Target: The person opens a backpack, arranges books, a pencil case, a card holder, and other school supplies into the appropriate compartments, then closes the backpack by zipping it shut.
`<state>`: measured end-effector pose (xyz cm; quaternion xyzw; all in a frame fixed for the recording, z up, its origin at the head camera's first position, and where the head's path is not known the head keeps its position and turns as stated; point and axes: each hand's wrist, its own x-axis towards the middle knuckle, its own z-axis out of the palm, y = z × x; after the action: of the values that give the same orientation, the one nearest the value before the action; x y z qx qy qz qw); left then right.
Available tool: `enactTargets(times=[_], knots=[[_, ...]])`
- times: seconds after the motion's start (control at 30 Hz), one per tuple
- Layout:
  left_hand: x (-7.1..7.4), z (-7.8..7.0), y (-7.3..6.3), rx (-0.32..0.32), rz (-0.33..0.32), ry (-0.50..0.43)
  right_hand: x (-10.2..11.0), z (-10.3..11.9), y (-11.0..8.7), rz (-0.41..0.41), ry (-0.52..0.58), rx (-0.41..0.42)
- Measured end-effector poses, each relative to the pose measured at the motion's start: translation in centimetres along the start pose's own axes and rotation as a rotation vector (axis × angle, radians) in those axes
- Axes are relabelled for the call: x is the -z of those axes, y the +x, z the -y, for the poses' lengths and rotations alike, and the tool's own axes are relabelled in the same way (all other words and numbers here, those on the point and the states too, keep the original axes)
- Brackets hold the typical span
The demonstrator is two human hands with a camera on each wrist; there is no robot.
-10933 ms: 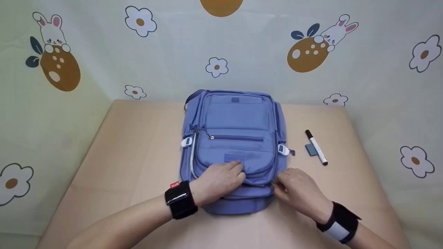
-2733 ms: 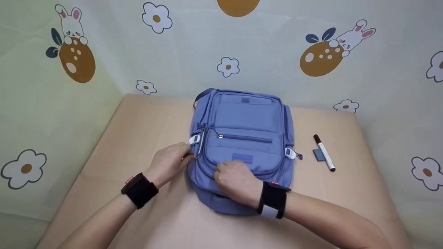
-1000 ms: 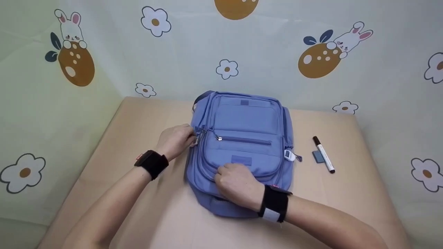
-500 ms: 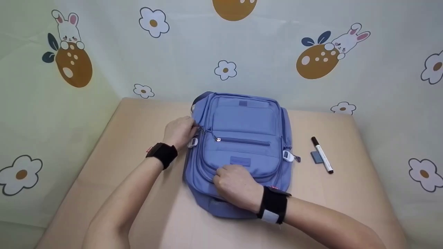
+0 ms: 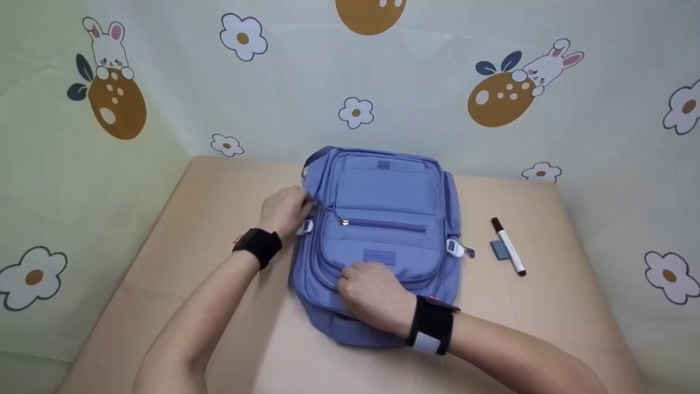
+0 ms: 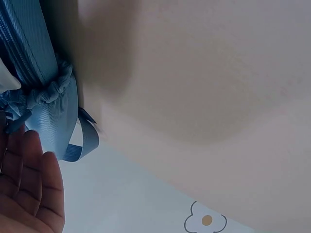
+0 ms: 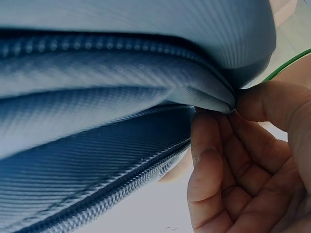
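Observation:
A blue backpack [image 5: 385,191] lies front up on the table, its top toward the back wall. At its upper left side, my left hand [image 5: 285,208] pinches a zipper pull [image 5: 315,204]. In the left wrist view, that hand's fingers [image 6: 33,170] bend in close to a blue cord tab [image 6: 19,122] below the gathered side pocket. Over the lower front, my right hand [image 5: 377,293] grips a fold of the bag. The right wrist view shows thumb and fingers pinching a fabric edge [image 7: 209,97] between two zipper tracks; a dark gap shows beneath it.
Right of the bag, a white marker with a dark cap [image 5: 508,246] lies across a small blue-grey square [image 5: 499,250]. White buckles [image 5: 454,248] sit on both sides of the bag. A patterned cloth wall [image 5: 295,82] rises behind the table [image 5: 219,180].
Earlier, my left hand held the front and my right worked the lower right side. Since then they swapped roles; the left slid up the left side, and the pale gap there closed.

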<state>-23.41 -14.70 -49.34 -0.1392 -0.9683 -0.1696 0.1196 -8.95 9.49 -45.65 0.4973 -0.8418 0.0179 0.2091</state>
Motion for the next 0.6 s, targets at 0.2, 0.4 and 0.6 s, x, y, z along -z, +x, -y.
enactTargets(times=[0.2, 0.4, 0.6], knots=[[0.22, 0.06, -0.20, -0.111, -0.067, 0.006, -0.01, -0.01, 0.00, 0.011, 0.015, -0.013], [0.32, -0.32, -0.17, -0.346, -0.098, 0.008, -0.26, -0.09, -0.18, -0.043, 0.013, -0.019], [0.35, -0.69, -0.04, -0.370, -0.077, 0.073, -0.27, -0.03, -0.26, -0.044, 0.030, -0.028]])
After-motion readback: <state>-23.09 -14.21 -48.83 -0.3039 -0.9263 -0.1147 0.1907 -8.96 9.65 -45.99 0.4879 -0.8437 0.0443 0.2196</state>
